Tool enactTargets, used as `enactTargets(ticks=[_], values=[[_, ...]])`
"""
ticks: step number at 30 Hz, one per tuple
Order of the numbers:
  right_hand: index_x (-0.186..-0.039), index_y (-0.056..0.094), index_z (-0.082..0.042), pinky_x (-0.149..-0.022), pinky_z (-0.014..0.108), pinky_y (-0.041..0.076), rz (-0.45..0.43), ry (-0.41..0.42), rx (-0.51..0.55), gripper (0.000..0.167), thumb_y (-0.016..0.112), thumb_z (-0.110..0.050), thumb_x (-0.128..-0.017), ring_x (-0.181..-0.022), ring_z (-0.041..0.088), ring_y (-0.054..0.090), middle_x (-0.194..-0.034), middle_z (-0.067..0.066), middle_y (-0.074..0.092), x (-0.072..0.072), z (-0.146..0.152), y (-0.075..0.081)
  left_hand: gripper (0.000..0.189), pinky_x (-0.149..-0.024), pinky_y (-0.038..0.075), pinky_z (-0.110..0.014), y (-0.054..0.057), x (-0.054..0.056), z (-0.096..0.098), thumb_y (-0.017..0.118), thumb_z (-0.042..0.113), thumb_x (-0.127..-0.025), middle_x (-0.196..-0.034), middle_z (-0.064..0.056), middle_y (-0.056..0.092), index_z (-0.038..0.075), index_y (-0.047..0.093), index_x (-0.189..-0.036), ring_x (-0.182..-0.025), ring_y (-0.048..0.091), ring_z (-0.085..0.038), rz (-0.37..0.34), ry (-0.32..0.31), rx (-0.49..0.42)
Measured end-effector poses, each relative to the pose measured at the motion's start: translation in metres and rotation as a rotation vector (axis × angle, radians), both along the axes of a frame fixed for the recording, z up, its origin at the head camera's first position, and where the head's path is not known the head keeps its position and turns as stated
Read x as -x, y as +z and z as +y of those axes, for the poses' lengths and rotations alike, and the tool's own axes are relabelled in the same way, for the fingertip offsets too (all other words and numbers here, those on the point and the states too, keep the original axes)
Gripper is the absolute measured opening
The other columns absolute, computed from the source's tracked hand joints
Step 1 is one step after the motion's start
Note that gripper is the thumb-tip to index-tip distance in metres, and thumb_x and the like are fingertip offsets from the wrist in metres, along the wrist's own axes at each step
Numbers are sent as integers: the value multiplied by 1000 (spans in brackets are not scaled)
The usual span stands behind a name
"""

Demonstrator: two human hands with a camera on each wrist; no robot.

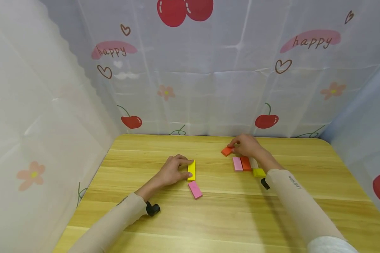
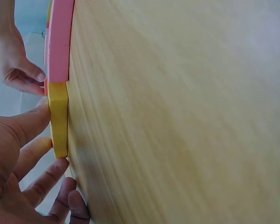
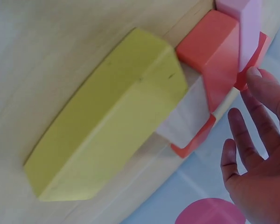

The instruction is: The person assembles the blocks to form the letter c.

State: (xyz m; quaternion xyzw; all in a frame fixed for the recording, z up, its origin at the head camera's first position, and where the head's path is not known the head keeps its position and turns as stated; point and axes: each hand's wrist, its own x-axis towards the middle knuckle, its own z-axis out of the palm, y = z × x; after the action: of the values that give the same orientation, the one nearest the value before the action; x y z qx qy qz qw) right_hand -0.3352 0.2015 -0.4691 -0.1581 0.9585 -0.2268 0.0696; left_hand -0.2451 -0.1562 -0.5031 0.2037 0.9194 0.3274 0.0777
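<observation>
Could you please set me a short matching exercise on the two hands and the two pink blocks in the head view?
1. Left hand
2. Right hand
3. Nearer pink block
4. Farther pink block

A. Right beside a red block
B. Pinching an orange block
C. Lying by one end of a yellow block
D. Gripping that yellow block

Pairs: 1-D, 2-B, 3-C, 4-A

Head view high, forward-down; wrist views close, tilted; shared tabletop (image 1: 228,218).
</observation>
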Motion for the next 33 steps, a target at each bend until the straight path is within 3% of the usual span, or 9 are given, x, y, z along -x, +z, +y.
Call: enactTargets(ticks=[9,14,21,33], values=[[-119,85,-15,-106,55,51,-7,18,-21,24,76,-12,-98,-118,34,64,-128,12,78,1,-14,4,59,-99,42,-40,-2,1,0,83,32,-97,-147,-6,62,24,64,-152,-126,49,-28,6,7,4],[-122,84,-16,-109,55,50,-42,5,-14,24,74,-12,-99,-120,34,61,-131,12,76,2,-22,3,59,-104,39,-42,-3,2,-1,83,31,-97,-148,-7,62,23,64,-152,-127,49,-29,11,3,5],[-120,84,-16,-112,55,48,-20,25,2,24,76,-11,-98,-125,35,62,-132,11,76,3,-34,0,58,-101,43,-42,0,0,0,83,32,-97,-148,-7,62,23,65,-151,-127,49,-29,8,7,22],[-120,84,-15,-110,52,51,-39,35,48,24,75,-9,-99,-125,33,63,-134,11,75,2,-48,-1,58,-99,42,-40,-3,1,1,82,33,-97,-148,-8,62,23,64,-151,-126,50,-29,26,1,37]])
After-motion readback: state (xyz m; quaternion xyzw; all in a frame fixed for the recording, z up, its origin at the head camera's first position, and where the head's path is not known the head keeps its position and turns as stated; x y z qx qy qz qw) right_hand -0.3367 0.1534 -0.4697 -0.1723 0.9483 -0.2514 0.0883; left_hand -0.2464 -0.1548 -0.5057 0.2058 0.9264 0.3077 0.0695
